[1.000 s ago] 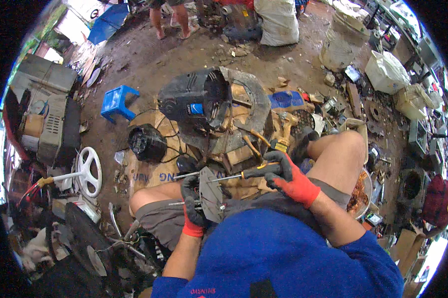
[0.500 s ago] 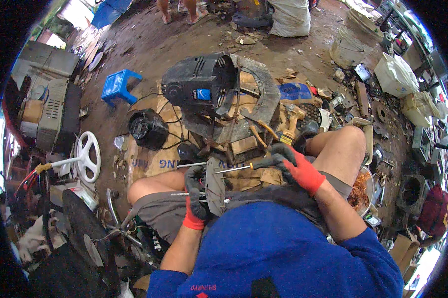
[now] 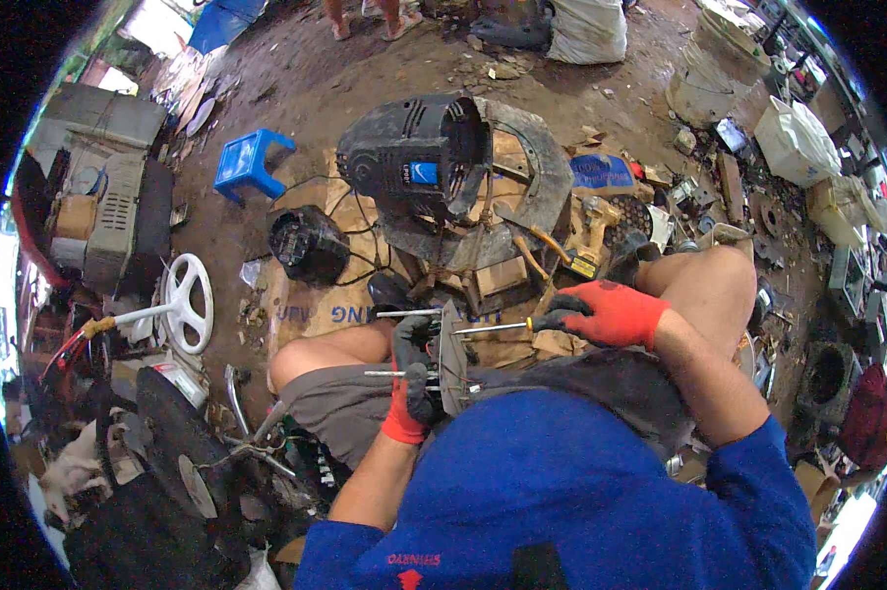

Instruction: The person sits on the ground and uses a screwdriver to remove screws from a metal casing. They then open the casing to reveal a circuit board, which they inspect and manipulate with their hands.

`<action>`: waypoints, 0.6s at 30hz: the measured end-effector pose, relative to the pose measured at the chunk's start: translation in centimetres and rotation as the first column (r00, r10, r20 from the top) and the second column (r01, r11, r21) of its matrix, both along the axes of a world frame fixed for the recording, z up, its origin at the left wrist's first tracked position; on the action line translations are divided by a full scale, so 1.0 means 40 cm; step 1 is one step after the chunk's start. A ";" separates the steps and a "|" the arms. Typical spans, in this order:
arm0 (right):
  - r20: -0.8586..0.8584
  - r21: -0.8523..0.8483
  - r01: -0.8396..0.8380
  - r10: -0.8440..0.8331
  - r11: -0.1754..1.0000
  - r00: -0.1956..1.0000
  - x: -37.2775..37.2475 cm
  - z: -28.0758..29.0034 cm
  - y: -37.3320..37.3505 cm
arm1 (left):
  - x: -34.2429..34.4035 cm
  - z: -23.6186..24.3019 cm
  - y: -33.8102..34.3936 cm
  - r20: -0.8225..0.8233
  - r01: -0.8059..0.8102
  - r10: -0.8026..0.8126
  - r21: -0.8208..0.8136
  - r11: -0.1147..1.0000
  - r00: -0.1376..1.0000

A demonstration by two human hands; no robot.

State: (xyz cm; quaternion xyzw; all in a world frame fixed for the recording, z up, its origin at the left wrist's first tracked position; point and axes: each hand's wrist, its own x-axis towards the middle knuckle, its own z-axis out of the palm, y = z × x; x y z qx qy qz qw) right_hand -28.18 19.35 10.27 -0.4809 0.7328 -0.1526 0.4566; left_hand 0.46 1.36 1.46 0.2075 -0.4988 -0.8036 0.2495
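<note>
Screwdriver (image 3: 493,327) against grey panel (image 3: 452,362)

Both gloved hands (image 3: 411,379) (image 3: 606,313) clenched, forearms converging

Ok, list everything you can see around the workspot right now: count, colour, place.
Flat grey metal part with long pins: one, grey, on the lap.
Yellow-collared screwdriver: one, tip at the part.
Black round motor housing: one, black, ahead on cardboard.
Small black round unit: one, left of the housing.
Blue plastic stool: one, upper left.
White steering wheel: one, left.
White sack: one, top.
Left hand: black-and-red glove, gripping the part.
Right hand: red glove, holding the screwdriver.
</note>
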 end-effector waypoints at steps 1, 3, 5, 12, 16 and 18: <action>-0.016 0.058 0.006 -0.006 0.998 1.000 0.007 0.030 -0.013 | 0.005 -0.009 -0.004 -0.008 0.000 0.000 -0.016 1.000 1.000; -0.115 -0.112 -0.014 0.001 0.994 0.993 0.024 0.002 -0.017 | 0.007 -0.020 -0.007 -0.011 0.002 -0.002 -0.034 0.999 1.000; -0.174 -0.161 -0.036 0.008 0.986 0.985 0.030 0.003 -0.018 | 0.006 -0.025 -0.007 -0.007 0.006 -0.006 -0.026 1.000 1.000; -0.143 -0.104 -0.162 0.146 0.981 0.979 0.041 -0.011 -0.060 | -0.005 -0.007 -0.001 -0.047 0.019 -0.022 -0.064 0.998 0.999; -0.109 0.063 -0.117 0.123 0.991 0.986 0.074 0.045 -0.089 | -0.003 -0.006 -0.008 -0.006 0.011 -0.012 -0.168 0.986 1.000; -0.194 -0.041 -0.162 0.151 0.986 0.969 0.078 0.031 -0.090 | -0.011 0.008 0.002 -0.010 0.006 -0.008 -0.185 0.983 1.000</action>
